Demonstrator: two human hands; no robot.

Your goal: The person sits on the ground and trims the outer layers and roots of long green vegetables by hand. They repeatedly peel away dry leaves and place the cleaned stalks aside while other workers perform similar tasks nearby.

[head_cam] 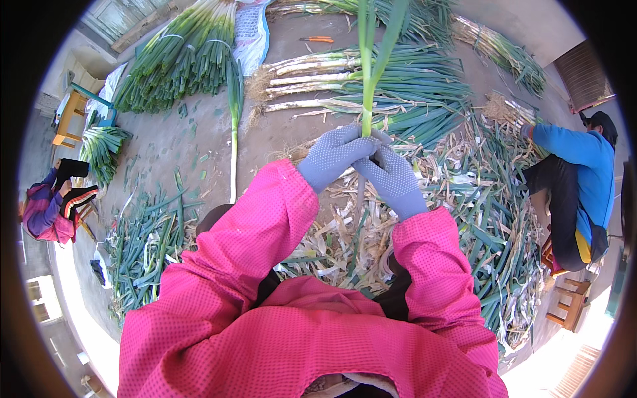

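Note:
My left hand (336, 155) and my right hand (393, 181), both in grey dotted gloves, meet in front of me around one upright green onion (367, 94). Its green leaves rise above my fingers, and the lower part is mostly hidden by the gloves. Just beyond lies a row of untrimmed green onions (318, 77), roots to the left and leaves to the right. A single cleaned green onion (234, 154) lies on the ground to the left of my hands. Farther left is a large pile of tied green onion bundles (184, 54).
Peeled dry leaves (343, 234) cover the ground below my hands; cut green leaves (144, 258) are heaped left. An orange-handled knife (318, 39) lies beyond the row. One person (577, 149) sits right, another (50, 204) left. Wooden stools (570, 303) stand at both sides.

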